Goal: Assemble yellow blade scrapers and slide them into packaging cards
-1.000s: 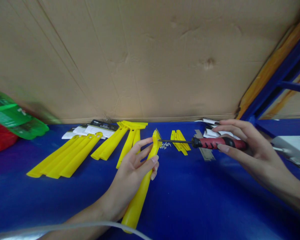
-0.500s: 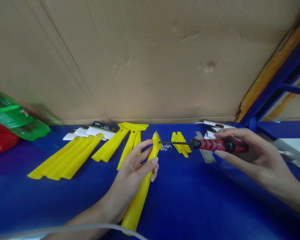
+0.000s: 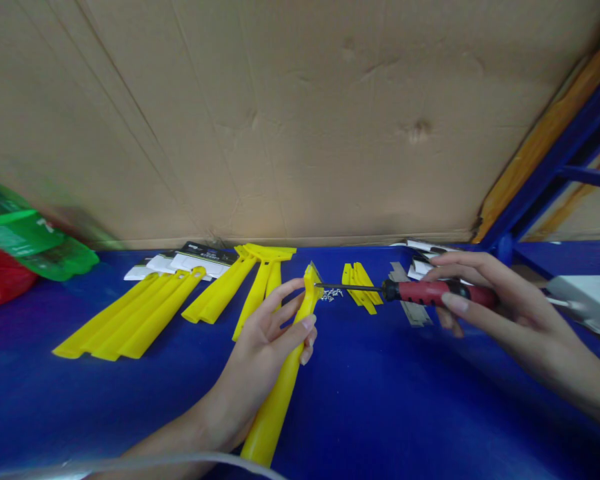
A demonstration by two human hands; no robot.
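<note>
My left hand [image 3: 275,340] is closed around the upper handle of a yellow plastic scraper [image 3: 280,407], its head tilted up and a thin blade edge showing there. My right hand [image 3: 505,313] grips the red and black handle of a screwdriver [image 3: 425,292], thumb below and fingers above. The screwdriver lies nearly level, and its tip meets the side of the scraper's head. Behind the shaft, small silvery screws [image 3: 334,294] lie scattered on the blue table [image 3: 370,400]. Flat yellow plastic pieces [image 3: 361,285] rest beyond the shaft, partly crossed by it.
Several yellow handles [image 3: 135,317] lie at the left beside black-and-white packets [image 3: 200,260]. More yellow scrapers [image 3: 263,267] sit at the back. Grey metal blades [image 3: 414,312] are at the right, near a white box [image 3: 590,303]. A green bottle [image 3: 45,247] lies far left; cardboard [image 3: 300,133] stands behind.
The screwdriver handle has turned about its axis, and my right fingers have shifted along and around it. The tip stays at the scraper's head; my left hand holds nearly still.
</note>
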